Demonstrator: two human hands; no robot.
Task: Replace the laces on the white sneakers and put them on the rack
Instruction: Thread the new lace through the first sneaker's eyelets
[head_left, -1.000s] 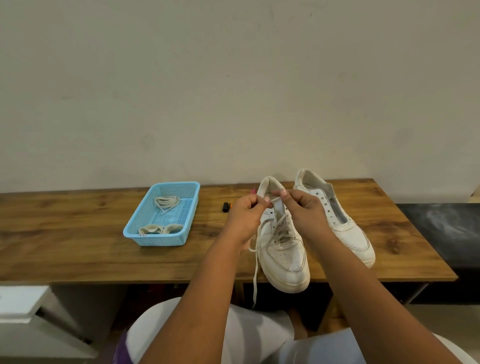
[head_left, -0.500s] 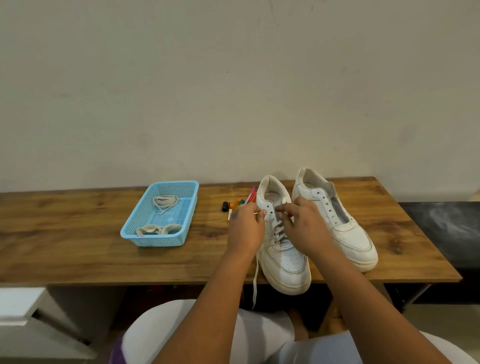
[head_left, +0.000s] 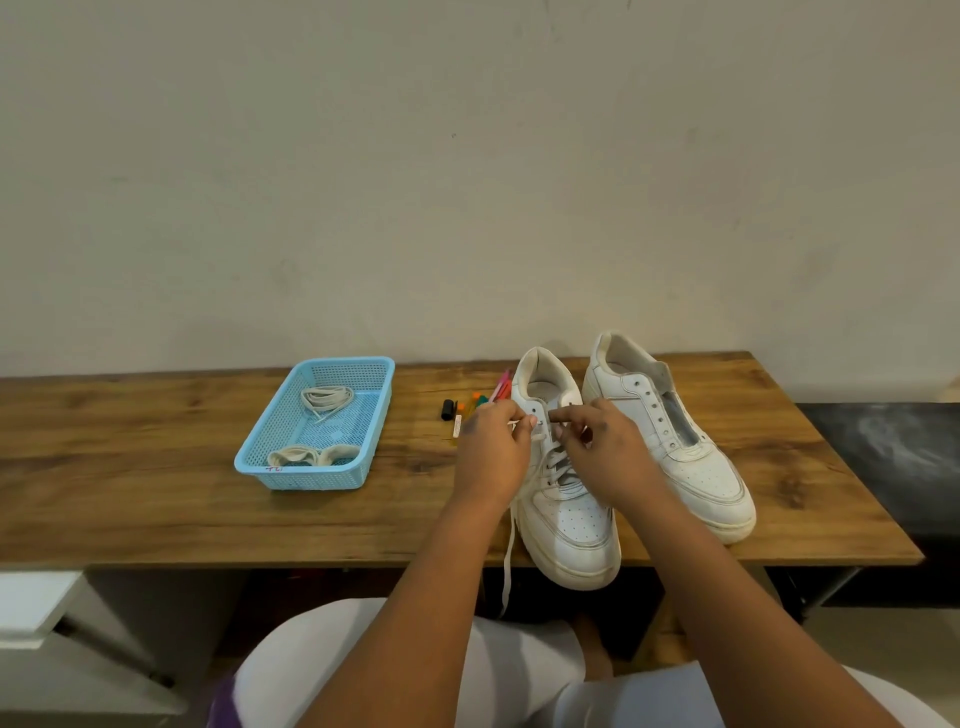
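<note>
Two white leather low-top sneakers stand side by side on the long wooden bench (head_left: 156, 519), toes toward the person and heels toward the pale wall. The left sneaker (head_left: 571, 530) sits at about 6 o'clock of the bench top, its toe reaching the near edge; the right sneaker (head_left: 696, 467) is just beside it at its 3 o'clock, with bare eyelets and an open tongue slot.

Both hands work at the upper eyelets of the left sneaker. The left hand (head_left: 493, 449) is closed in a pinch on the white flat lace (head_left: 509, 561) near an eyelet on that side, and a loose length of the lace runs down past the shoe and hangs over the bench's near edge. The right hand (head_left: 608, 447) is curled over the opposite eyelet row with thumb and forefinger pinched together on the lace there. Lower eyelets already carry crossed lacing.

At 9 o'clock of the sneakers lies a light blue perforated plastic basket (head_left: 311, 480), holding a coiled white lace bundle (head_left: 326, 399) at its far end and rolled cream-coloured laces (head_left: 311, 456) at its near end. Between basket and left sneaker, at 11 o'clock of the left hand, is a small cluster of coloured pens and a black cap (head_left: 447, 409).
</note>
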